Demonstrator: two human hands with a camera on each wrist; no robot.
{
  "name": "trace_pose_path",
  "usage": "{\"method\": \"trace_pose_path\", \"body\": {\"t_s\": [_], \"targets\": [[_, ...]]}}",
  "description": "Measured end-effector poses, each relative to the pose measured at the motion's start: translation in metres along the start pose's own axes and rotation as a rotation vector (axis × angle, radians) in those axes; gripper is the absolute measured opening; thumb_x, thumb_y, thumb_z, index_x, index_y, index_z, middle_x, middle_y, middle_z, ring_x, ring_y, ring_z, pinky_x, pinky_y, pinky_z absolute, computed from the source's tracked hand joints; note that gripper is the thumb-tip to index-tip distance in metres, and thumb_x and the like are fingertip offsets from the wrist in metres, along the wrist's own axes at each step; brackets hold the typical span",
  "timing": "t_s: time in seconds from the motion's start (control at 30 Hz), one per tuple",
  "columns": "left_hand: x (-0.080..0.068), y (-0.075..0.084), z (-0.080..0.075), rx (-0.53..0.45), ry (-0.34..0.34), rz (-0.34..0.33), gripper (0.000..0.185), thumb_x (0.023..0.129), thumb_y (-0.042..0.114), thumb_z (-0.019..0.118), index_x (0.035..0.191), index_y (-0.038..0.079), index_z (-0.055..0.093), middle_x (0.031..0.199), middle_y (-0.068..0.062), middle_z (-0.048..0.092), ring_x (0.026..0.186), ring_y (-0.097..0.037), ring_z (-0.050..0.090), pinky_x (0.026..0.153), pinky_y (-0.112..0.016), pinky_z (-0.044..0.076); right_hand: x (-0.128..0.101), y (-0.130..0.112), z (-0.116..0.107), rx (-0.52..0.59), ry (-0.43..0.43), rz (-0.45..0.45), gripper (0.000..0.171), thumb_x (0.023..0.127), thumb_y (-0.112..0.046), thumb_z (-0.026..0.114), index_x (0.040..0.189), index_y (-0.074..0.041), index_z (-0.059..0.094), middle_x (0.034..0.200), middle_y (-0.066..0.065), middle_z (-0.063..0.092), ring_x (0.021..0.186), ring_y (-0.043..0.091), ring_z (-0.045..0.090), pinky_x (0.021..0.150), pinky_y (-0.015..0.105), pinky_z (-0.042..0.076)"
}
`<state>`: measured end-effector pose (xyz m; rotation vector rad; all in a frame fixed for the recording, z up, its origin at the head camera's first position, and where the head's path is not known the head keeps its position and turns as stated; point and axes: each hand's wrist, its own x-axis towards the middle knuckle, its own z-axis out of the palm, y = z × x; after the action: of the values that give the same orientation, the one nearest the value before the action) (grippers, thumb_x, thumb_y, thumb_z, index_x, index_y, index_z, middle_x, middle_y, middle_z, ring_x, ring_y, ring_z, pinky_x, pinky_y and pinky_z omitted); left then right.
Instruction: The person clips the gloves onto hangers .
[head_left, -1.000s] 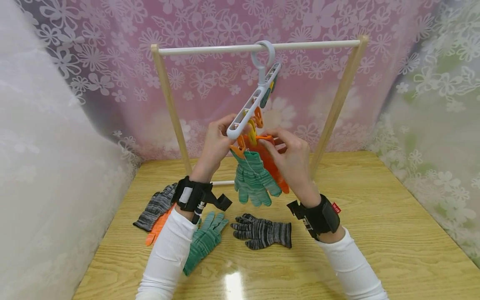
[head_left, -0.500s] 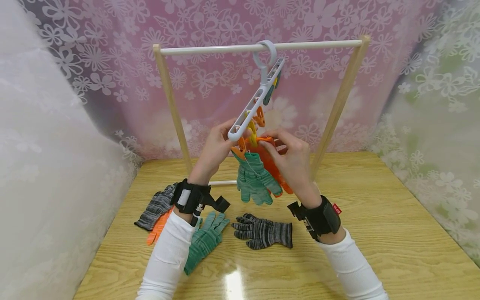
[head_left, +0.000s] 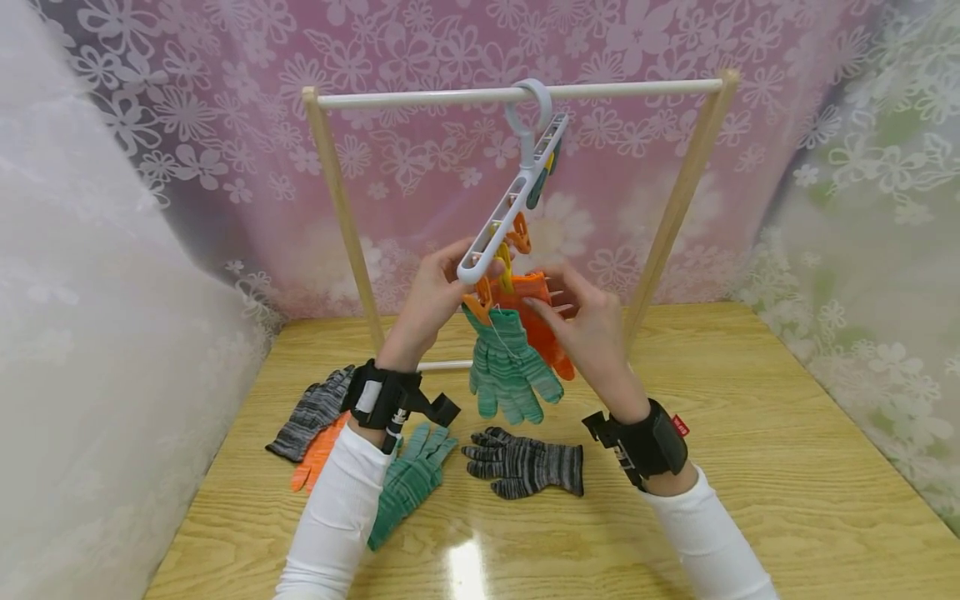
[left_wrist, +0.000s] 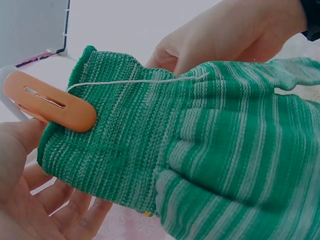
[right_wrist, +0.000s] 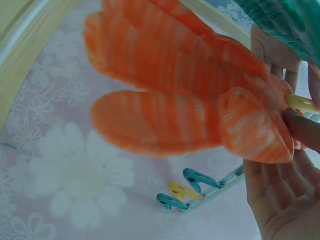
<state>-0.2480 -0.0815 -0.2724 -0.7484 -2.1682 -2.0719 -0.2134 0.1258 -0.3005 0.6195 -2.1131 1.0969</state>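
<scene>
A grey clip hanger hangs by its ring from the rack's bar. An orange clothespin at its near end grips the cuff of a green striped glove. Behind that hangs an orange glove, its cuff at a yellow clothespin. My left hand reaches behind the hanger's near end and pinches at the yellow clothespin, partly hidden; its other fingers extend behind the green cuff in the left wrist view. My right hand holds the orange glove below its cuff, thumb in front and fingers behind.
On the wooden table lie a grey-black glove, a green glove, another grey-black glove and an orange glove. Wooden posts carry the rack. Another orange clothespin and dark green ones hang unused.
My right hand has shifted from the orange glove's cuff edge slightly lower along the glove, uncovering the cuff. The left hand stays at the hanger's near end. The hanger has swung slightly.
</scene>
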Motion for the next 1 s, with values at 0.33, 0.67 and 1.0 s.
{"method": "trace_pose_path", "body": {"t_s": [0.33,0.67,1.0], "targets": [[0.0,-0.002,0.001,-0.026,-0.035,0.017,0.043,0.1,0.016,0.068,0.142,0.011,0.06,0.126,-0.012,0.067,0.122,-0.022,0.059,0.103,-0.045,0.047,-0.014,0.013,-0.002,-0.006,-0.045,0.057,0.041,0.084,-0.007,0.083,0.122,-0.005,0.069,0.099,0.017,0.076,0.08,0.03,0.075,0.065,0.045,0.062],[0.005,-0.013,-0.003,-0.079,-0.045,0.0,0.041,0.103,0.003,0.058,0.144,0.001,0.055,0.124,-0.018,0.066,0.111,-0.022,0.064,0.1,-0.04,0.049,-0.025,0.021,-0.003,0.009,-0.072,0.086,0.035,0.085,-0.004,0.081,0.118,-0.005,0.071,0.102,0.016,0.075,0.08,0.03,0.075,0.067,0.045,0.062],[0.01,-0.029,-0.012,-0.157,-0.005,-0.079,0.039,0.106,0.007,0.051,0.145,-0.002,0.052,0.136,-0.016,0.056,0.112,-0.017,0.057,0.093,-0.032,0.052,-0.036,0.031,-0.004,0.017,-0.095,0.062,0.036,0.087,-0.006,0.079,0.121,-0.005,0.07,0.101,0.016,0.075,0.078,0.028,0.075,0.066,0.041,0.062]]}}
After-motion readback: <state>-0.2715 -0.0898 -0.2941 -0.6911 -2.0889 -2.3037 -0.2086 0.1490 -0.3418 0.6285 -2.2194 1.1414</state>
